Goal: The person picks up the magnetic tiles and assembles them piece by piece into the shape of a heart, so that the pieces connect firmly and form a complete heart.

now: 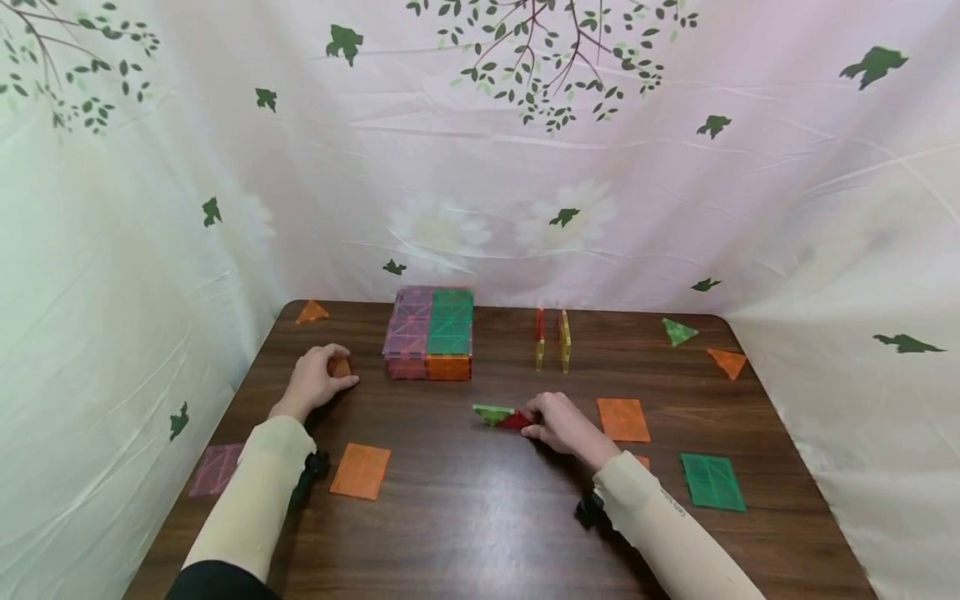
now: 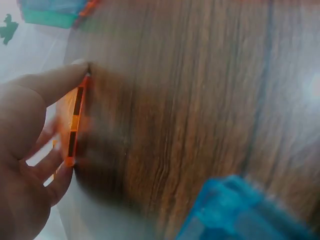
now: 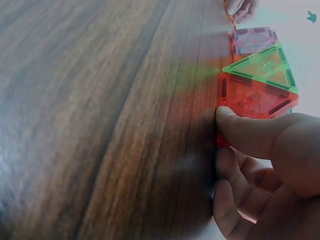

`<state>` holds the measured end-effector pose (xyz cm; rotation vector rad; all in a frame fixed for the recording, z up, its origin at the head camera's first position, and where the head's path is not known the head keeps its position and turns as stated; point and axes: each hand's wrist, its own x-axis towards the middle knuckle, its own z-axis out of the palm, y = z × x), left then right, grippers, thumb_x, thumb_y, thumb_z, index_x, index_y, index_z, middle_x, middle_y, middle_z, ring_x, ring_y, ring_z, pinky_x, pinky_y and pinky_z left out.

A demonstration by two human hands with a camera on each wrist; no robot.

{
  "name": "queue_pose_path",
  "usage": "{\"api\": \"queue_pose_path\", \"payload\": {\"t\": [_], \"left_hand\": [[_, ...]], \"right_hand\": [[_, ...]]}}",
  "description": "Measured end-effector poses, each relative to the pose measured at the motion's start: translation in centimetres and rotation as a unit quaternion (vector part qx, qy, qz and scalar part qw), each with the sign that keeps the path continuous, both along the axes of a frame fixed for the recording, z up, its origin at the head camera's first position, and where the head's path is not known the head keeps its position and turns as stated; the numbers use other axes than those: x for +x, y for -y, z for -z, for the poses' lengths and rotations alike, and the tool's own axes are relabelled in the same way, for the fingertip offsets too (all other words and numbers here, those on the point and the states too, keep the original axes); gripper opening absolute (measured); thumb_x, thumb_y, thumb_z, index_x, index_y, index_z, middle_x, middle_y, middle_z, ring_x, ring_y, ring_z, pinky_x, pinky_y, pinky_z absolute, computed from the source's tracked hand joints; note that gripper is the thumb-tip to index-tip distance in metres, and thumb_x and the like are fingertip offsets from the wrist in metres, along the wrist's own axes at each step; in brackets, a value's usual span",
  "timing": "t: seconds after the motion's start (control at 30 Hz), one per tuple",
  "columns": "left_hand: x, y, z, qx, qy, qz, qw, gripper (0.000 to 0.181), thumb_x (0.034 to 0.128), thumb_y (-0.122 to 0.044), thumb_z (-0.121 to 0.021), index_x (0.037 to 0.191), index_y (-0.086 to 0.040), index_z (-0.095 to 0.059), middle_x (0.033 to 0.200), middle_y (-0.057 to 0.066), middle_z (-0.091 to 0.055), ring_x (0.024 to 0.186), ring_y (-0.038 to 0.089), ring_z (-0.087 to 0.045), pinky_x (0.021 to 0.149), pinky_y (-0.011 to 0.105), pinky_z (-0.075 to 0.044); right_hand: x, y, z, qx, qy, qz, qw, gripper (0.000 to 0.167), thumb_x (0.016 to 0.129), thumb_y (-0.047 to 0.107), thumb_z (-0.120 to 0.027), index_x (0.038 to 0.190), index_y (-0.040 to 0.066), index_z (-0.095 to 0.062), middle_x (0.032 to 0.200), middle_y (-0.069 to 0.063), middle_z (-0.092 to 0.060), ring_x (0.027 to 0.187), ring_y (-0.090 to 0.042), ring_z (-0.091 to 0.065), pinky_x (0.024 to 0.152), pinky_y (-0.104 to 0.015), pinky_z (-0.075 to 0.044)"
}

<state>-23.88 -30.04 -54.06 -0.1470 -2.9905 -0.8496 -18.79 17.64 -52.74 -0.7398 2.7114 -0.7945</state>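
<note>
Left of the colourful box (image 1: 450, 321) on the table (image 1: 480, 517), your left hand (image 1: 309, 381) is gripping an orange tile (image 1: 340, 367) between thumb and curled fingers; nearer you, your right hand (image 1: 560, 423) is pinching an upright red tile (image 1: 514, 420) that is touching a green triangle (image 1: 492, 413).

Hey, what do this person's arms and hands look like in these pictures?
The left hand and right hand are bare, without gloves. The left sleeve and right sleeve are cream-coloured; the right has small dark lettering, too small to read. Dark fabric shows below the left one. A small black object sits at each wrist.
</note>
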Motion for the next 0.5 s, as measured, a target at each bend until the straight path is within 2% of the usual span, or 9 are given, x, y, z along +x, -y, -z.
{"api": "queue_pose_path", "payload": {"t": [0.07,0.13,0.33,0.4,0.5], "left_hand": [[0.4,0.1,0.0,0.031,-0.009,-0.006,0.9995,0.056,0.0883,-0.015,-0.086,0.136,0.0,-0.061,0.133,0.029,-0.054,0.121,0.048,-0.051,0.106,0.066,-0.04],[0.9,0.1,-0.1,0.056,-0.018,-0.02,0.9981,0.058,0.0874,-0.01,-0.087,0.137,0.001,-0.06,0.131,0.028,-0.052,0.117,0.046,-0.052,0.102,0.064,-0.044],[2.8,-0.3,-0.8,0.111,-0.047,-0.069,0.9903,0.029,0.0962,-0.014,-0.079,0.122,-0.002,-0.072,0.121,0.022,-0.066,0.108,0.039,-0.062,0.094,0.056,-0.053],[3.5,-0.9,-1.2,0.131,-0.06,-0.063,0.9875,0.024,0.0975,-0.017,-0.077,0.118,-0.004,-0.074,0.119,0.019,-0.071,0.105,0.034,-0.065,0.091,0.048,-0.056],[4.5,-2.4,-1.7,0.155,-0.086,-0.016,0.9841,0.021,0.0972,-0.016,-0.078,0.115,-0.005,-0.078,0.111,0.013,-0.077,0.097,0.027,-0.07,0.082,0.031,-0.057]], "right_hand": [[-0.1,0.0,0.1,0.002,0.001,-0.002,1.0,0.041,0.092,0.014,-0.083,0.068,0.014,-0.051,0.065,0.005,-0.038,0.057,-0.008,-0.037,0.057,-0.026,-0.035],[-0.1,0.0,0.1,0.002,0.003,-0.004,1.0,0.039,0.092,0.014,-0.083,0.068,0.014,-0.052,0.065,0.005,-0.039,0.057,-0.008,-0.038,0.057,-0.026,-0.035],[-0.2,-0.1,0.3,-0.007,0.001,-0.007,0.9999,0.04,0.092,0.013,-0.083,0.067,0.014,-0.051,0.064,0.006,-0.038,0.057,-0.007,-0.036,0.057,-0.025,-0.035],[-0.2,-0.1,0.3,-0.01,-0.003,-0.009,0.9999,0.041,0.092,0.013,-0.083,0.067,0.013,-0.051,0.065,0.006,-0.037,0.057,-0.007,-0.036,0.057,-0.025,-0.034],[-0.2,-0.1,0.3,-0.013,-0.004,-0.009,0.9999,0.041,0.092,0.013,-0.083,0.067,0.013,-0.05,0.065,0.006,-0.036,0.057,-0.007,-0.035,0.057,-0.025,-0.034]]}}
